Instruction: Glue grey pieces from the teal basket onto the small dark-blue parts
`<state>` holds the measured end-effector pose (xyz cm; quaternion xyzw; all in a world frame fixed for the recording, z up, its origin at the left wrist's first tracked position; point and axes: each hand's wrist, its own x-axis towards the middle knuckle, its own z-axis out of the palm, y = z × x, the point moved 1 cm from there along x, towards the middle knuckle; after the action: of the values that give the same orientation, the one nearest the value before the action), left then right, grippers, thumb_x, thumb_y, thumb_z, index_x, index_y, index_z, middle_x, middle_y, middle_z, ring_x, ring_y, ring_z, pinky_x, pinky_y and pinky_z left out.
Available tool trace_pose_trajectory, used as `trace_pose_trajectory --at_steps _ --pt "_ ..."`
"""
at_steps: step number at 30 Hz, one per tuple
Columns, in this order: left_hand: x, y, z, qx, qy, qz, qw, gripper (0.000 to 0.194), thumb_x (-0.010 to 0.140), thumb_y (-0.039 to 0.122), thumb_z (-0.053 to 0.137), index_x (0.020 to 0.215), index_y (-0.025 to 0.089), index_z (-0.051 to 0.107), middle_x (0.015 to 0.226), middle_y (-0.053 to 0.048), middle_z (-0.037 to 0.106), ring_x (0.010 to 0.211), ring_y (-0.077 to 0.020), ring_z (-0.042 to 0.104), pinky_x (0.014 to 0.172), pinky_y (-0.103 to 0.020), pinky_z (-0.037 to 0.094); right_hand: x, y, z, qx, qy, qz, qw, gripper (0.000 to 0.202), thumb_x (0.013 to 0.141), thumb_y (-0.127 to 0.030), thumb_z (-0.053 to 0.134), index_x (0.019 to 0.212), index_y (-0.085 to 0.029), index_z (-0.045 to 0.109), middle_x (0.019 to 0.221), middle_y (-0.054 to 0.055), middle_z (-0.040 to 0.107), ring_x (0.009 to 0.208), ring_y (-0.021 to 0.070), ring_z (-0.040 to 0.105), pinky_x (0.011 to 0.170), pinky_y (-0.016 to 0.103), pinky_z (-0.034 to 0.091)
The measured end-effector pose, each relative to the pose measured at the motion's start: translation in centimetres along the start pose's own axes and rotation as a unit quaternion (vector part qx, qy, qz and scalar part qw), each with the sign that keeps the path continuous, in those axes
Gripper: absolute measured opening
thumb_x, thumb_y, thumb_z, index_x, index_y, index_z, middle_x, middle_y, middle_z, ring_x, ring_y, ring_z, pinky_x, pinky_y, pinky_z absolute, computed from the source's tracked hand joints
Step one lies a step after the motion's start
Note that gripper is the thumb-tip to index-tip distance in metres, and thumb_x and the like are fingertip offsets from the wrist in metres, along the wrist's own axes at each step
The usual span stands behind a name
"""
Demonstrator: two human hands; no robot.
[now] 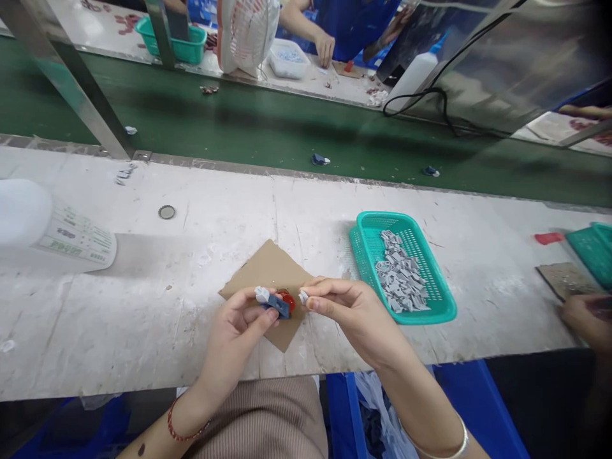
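My left hand (239, 331) pinches a small dark blue piece with a pale grey part (280, 306) at its far-left end. Between the thumb and fingertips of my right hand (351, 309) is a small light grey piece (303, 297), held just right of the blue one and apart from it. Both hands are above a square of brown cardboard (268, 264). A round red item (288, 299) sits on the cardboard, partly hidden behind the blue piece. To the right of my hands, a green basket (358, 242) holds a heap of small grey pieces (401, 274).
A white plastic container (90, 236) is at left, near a bottle cap (167, 211). Beyond the table runs a green conveyor belt (229, 127) carrying a few blue-and-white pieces (319, 159). A metal post (81, 83) rises at left. Other people's hands (325, 48) work across the belt and at right.
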<state>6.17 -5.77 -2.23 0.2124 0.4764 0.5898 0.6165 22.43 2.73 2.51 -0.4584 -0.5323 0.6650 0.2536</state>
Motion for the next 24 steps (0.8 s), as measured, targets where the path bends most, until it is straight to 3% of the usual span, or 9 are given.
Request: trace_pose_trajectory --at_steps 9,19,24 --pt "-0.2 0.0 1.0 -0.019 -0.011 0.014 1.0 0.019 0.081 0.028 0.075 0.1 0.024 0.073 0.105 -0.003 0.076 0.093 -0.02 0.073 0.081 -0.029 0.06 -0.7 -0.5 1.4 -0.006 -0.009 -0.044 0.999 0.009 0.074 -0.031 0.081 0.078 -0.024 0.079 0.089 0.003 0.072 0.085 0.0171 0.069 0.078 0.031 0.06" --pt "-0.4 0.0 0.9 0.049 0.004 0.048 0.998 0.017 0.082 0.026 0.074 0.098 0.028 0.077 0.11 -0.003 0.075 0.101 -0.0226 0.071 0.09 -0.033 0.058 -1.3 -1.4 1.9 -0.171 0.007 -0.088 0.981 0.008 0.081 -0.024 0.072 0.083 -0.025 0.08 0.09 0.005 0.074 0.089 0.0198 0.069 0.083 0.034 0.057" --pt "-0.2 -0.5 0.5 0.05 0.005 0.032 0.998 0.025 0.084 0.029 0.072 0.108 0.028 0.076 0.115 -0.005 0.075 0.108 -0.0245 0.069 0.096 -0.035 0.055 -1.3 -0.2 1.8 -0.11 0.012 -0.074 0.991 0.011 0.08 -0.027 0.074 0.089 -0.026 0.08 0.094 0.005 0.072 0.09 0.0187 0.069 0.08 0.032 0.059"
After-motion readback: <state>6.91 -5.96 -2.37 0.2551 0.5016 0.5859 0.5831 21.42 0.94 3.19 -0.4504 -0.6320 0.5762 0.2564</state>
